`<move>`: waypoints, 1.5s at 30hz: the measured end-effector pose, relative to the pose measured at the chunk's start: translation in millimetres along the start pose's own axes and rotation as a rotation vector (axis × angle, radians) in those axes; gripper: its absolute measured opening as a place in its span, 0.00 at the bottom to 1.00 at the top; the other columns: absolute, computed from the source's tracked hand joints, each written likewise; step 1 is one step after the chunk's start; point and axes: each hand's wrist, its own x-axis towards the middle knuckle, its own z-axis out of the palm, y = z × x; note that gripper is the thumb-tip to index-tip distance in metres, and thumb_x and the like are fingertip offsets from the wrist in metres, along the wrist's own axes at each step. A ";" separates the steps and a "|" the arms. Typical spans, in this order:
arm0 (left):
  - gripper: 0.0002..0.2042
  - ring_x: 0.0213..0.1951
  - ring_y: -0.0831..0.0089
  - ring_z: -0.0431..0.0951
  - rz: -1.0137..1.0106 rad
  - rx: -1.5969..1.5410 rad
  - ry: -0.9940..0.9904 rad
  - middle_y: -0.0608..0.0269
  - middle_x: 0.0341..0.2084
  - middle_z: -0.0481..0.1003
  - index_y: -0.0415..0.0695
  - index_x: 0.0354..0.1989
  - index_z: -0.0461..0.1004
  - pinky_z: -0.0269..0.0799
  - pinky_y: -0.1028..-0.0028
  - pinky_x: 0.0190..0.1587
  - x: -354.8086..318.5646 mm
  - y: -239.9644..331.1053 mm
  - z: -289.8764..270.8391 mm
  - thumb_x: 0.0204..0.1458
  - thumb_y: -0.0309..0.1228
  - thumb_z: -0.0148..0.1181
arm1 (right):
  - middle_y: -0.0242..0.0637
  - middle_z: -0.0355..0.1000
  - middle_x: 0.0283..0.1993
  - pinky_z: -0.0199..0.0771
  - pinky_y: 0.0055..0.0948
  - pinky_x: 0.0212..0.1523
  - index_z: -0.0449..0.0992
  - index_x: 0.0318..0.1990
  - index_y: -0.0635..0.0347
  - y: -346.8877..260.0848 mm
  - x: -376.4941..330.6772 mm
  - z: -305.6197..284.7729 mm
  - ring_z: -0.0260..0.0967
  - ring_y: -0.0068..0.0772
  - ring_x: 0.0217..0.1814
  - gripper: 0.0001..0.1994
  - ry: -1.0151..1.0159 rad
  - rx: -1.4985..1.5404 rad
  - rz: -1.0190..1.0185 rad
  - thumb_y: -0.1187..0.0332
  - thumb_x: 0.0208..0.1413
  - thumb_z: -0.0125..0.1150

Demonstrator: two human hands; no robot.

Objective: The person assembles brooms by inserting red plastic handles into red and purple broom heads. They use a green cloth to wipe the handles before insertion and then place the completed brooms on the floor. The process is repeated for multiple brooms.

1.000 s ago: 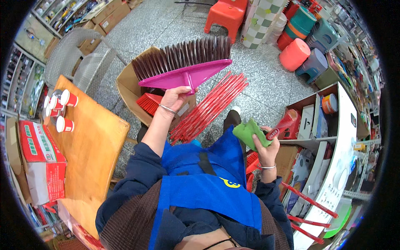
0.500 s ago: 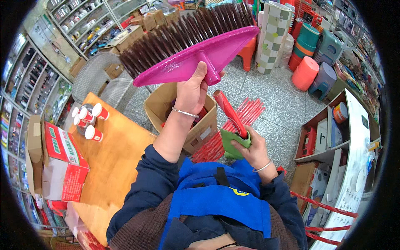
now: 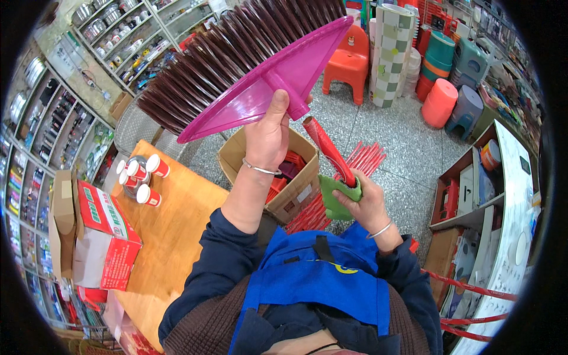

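My left hand (image 3: 269, 130) is closed round the base of a pink broom head (image 3: 239, 97), thumb along its socket. The dark brown bristles point up and away from me. In my right hand (image 3: 367, 204) I grip a red broom handle (image 3: 325, 145) together with a green cloth (image 3: 337, 200) wrapped at my fingers. The handle slants up toward the socket, and its upper end sits just below the socket's mouth, apart from it. Beneath, on the floor, lies a bundle of red sticks (image 3: 367, 158). A cardboard box (image 3: 234, 155) with red and dark pieces inside stands under my left forearm.
To the left, a wooden table (image 3: 177, 236) bears paper cups (image 3: 149, 195) and a red-and-white carton (image 3: 115, 236). A red child's chair (image 3: 349, 68), stacked stools (image 3: 439, 103) and patterned rolls (image 3: 390, 56) stand at the back. A white counter (image 3: 515, 207) with shelves is on the right.
The broom head has tilted more and come nearer and lower, its socket now closer to the handle's upper end. My view has shifted slightly. Both hands keep their hold.
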 end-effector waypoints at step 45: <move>0.19 0.27 0.65 0.75 -0.352 -0.008 0.056 0.55 0.25 0.73 0.36 0.36 0.70 0.75 0.65 0.32 -27.3 -44.2 -1.6 0.56 0.44 0.50 | 0.37 0.72 0.37 0.72 0.27 0.37 0.67 0.49 0.60 -12.7 7.8 -7.6 0.72 0.32 0.40 0.27 -0.148 0.246 0.238 0.63 0.40 0.70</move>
